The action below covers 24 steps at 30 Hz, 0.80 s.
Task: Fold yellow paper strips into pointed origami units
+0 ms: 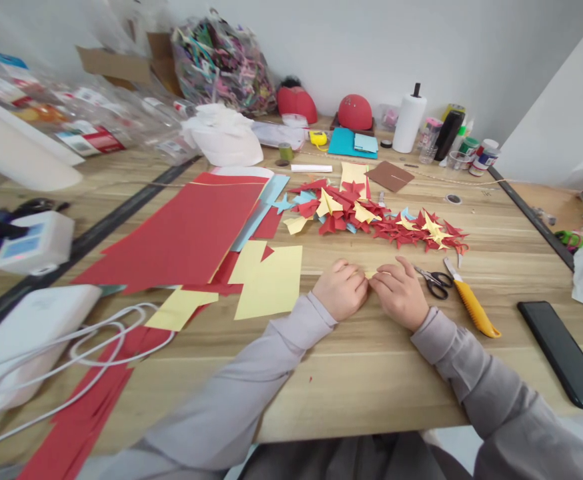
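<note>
Near the middle of the wooden table, my left hand (341,289) and my right hand (400,292) meet at the fingertips. Both have bent, closed fingers around a small piece of yellow paper (369,274), mostly hidden by them. Behind the hands lies a long pile of folded red, yellow and blue paper shapes (344,207). Yellow paper sheets (271,283) rest to the left of my left hand. Black-handled scissors (437,283) and a yellow utility knife (474,307) lie just right of my right hand.
Large red sheets (186,233) cover the left side, with red strips (86,407) and a white cable (106,327) nearer. A black phone (564,350) lies at the right. Bottles (409,123), a tape measure (317,138) and red round objects (355,112) stand along the back.
</note>
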### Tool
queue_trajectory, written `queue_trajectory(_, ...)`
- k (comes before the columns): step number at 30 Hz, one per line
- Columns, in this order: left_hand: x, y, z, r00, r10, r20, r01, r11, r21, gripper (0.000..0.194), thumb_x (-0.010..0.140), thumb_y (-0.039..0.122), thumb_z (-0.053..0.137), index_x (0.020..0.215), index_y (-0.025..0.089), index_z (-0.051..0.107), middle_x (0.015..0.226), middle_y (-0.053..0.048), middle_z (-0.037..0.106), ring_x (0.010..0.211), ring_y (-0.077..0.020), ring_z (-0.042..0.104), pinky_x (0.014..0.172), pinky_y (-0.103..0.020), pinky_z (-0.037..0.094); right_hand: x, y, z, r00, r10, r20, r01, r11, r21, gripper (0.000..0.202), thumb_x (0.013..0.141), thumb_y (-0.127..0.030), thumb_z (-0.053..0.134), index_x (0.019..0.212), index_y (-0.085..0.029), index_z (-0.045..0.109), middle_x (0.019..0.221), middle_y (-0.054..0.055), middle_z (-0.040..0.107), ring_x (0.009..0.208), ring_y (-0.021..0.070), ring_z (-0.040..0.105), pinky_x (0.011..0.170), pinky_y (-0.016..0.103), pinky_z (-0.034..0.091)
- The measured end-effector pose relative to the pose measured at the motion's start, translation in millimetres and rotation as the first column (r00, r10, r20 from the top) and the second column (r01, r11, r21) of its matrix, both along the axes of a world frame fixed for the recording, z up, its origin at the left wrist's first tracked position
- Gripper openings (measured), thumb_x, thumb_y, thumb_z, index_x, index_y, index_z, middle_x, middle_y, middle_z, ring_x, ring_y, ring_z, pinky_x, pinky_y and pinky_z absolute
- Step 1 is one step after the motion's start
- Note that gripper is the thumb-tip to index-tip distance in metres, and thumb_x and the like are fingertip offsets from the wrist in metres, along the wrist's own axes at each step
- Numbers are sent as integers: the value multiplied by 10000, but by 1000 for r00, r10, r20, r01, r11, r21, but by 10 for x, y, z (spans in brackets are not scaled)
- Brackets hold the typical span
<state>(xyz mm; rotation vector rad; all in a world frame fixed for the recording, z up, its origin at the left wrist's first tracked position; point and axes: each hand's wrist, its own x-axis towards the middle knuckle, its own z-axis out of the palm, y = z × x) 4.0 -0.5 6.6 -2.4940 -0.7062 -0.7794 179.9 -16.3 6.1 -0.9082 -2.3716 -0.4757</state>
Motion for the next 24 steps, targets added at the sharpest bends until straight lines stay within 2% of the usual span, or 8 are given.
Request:
queue_trajectory(8, -112, 63, -26, 999, 46, 27, -44, 997, -70, 245, 844, 206, 406, 701, 178, 603, 632, -63, 594, 692, -170, 527, 667, -376, 373, 96, 52, 3, 997, -72, -33, 72, 997, -2, 169, 837, -120, 473, 848, -191, 627, 829, 16, 686, 930, 164, 560, 1024, 410, 235)
queue_trajectory(16, -308, 147, 63, 994, 103, 40, -106, 991, 84, 189, 802, 183, 475, 675, 158, 613, 621, -41, 605, 631, -145, 503, 641, -345, 347, 226, 128, 26, 984, -154, -87, 155, 988, 11, 176, 793, -82, 494, 832, -201, 618, 812, 4, 696, 919, 167, 569, 1019, 408, 228)
queue_trajectory(24, -426, 214, 31, 983, 179, 32, -179, 984, -26, 211, 793, 184, 449, 671, 176, 622, 608, -45, 601, 629, -153, 507, 648, -351, 327, 227, 130, 22, 979, -180, -101, 182, 983, 12, 169, 788, -76, 498, 813, -201, 609, 813, -4, 697, 912, 168, 571, 1012, 408, 244)
